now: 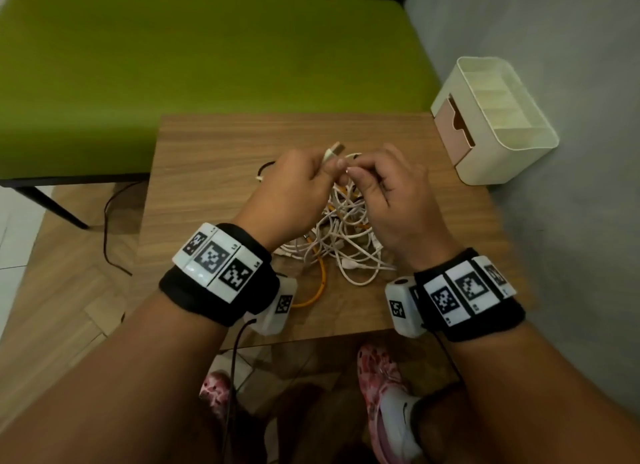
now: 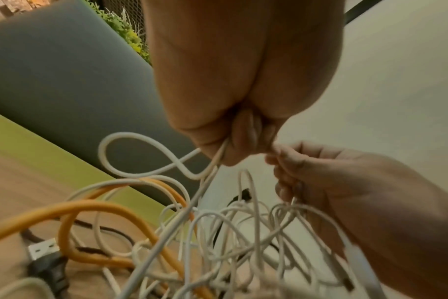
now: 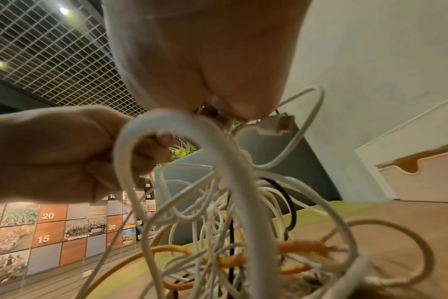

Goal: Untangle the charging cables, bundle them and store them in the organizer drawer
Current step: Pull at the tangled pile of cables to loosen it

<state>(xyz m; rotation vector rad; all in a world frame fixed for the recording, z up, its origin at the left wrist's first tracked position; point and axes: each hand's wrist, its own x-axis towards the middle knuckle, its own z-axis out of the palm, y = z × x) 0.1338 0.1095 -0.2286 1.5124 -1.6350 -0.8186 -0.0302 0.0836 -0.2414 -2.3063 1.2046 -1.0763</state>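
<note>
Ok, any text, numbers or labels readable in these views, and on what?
"20": orange wall panel
"15": orange wall panel
"20": another orange panel
"20", "19": small dark tiles behind the white cables; further tile numbers are too blurred to read.
Wristband markers: coded squares; the tiny corner characters are unreadable.

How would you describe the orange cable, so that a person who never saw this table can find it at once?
Look at the small wooden table in front of the green bench. In its middle lies a cable pile, under the two hands. The orange cable loops out of the pile's near side; it is thicker than the thin white ones and the only orange one.
</note>
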